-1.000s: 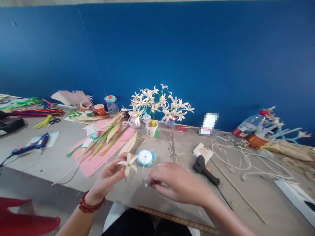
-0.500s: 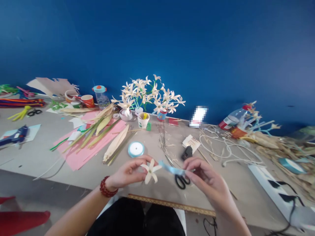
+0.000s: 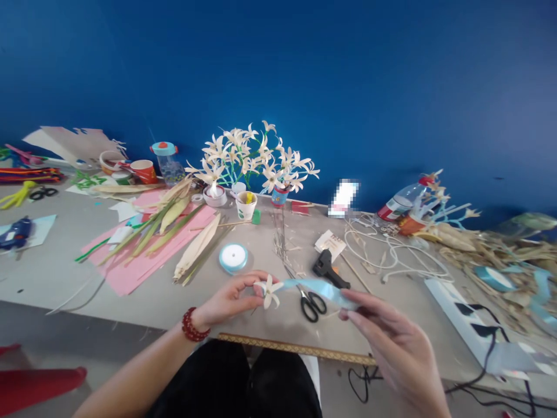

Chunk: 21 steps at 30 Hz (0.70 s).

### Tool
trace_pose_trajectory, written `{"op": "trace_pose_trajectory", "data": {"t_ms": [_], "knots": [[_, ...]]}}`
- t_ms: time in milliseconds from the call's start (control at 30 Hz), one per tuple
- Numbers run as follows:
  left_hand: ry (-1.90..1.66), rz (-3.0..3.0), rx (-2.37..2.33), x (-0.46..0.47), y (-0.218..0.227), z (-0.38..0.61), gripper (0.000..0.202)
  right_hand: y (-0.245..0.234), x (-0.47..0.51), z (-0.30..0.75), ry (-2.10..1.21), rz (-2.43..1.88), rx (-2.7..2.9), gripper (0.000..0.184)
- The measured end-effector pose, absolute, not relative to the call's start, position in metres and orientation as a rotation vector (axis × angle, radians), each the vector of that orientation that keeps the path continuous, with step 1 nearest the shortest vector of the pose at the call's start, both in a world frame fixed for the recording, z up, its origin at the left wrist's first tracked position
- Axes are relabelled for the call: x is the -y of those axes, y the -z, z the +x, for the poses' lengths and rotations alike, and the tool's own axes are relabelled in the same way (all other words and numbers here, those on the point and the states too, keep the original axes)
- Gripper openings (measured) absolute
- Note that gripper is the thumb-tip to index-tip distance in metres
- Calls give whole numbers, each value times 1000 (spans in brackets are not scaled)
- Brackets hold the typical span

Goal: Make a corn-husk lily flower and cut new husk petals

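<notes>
Between the thumb and fingers of my left hand (image 3: pixel 237 299) is a cream artificial flower (image 3: pixel 270 291), its petals facing me. My right hand (image 3: pixel 385 331) pinches the end of a light blue ribbon (image 3: pixel 319 285). The ribbon arches from the flower across to my right fingers; its other end is hidden behind the petals. Beneath the ribbon lie black-handled scissors (image 3: pixel 312 306) and a black glue gun (image 3: pixel 329 269). A ribbon spool (image 3: pixel 233 258) rests on the table behind my left hand.
Cups with finished cream flowers (image 3: pixel 256 157) stand against the blue wall. Pink sheets (image 3: pixel 117 273) with dried husks (image 3: pixel 198 249) lie left. A white cord (image 3: pixel 391 247), a bottle (image 3: pixel 400 200) and a power strip (image 3: pixel 461 325) are right. Thin wires (image 3: pixel 279 238) lie mid-table.
My right hand has moved right and slightly down, and the ribbon now spans a longer arc from the flower. The glue gun shows more fully. The whole view has shifted a little.
</notes>
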State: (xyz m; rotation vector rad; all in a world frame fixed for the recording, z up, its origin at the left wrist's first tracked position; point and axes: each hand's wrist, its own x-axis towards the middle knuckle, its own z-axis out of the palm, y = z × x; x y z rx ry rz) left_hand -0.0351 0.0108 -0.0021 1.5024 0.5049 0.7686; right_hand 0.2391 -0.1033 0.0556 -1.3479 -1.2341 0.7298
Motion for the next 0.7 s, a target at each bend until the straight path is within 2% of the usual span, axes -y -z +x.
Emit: {"op": "trace_pose_trajectory", "data": {"t_ms": [133,200,267,333,467,567,700], "knots": [[-818,1423,-488,-10,5,-30,13,-62,105,233,-274,-1599,1290,18],[-911,1357,-457,-6,3,-24,16,-62,103,228,-151,-1643,1354,14],[-985,1316,-406,0,-3,-15,18,-59,100,223,-265,-1580,1439,13],[-976,1279,-328,7,-10,-5,17,-53,98,216,-524,-1448,1447,16],[-878,1073,-211,15,-15,9,18,-40,95,197,-925,-1177,1246,24],[-927,1008,-287,14,-10,9,13,-37,96,187,-1047,-1076,1167,27],[-863,941,-320,10,-11,-3,10,-42,96,186,-1046,-1095,1227,23]]}}
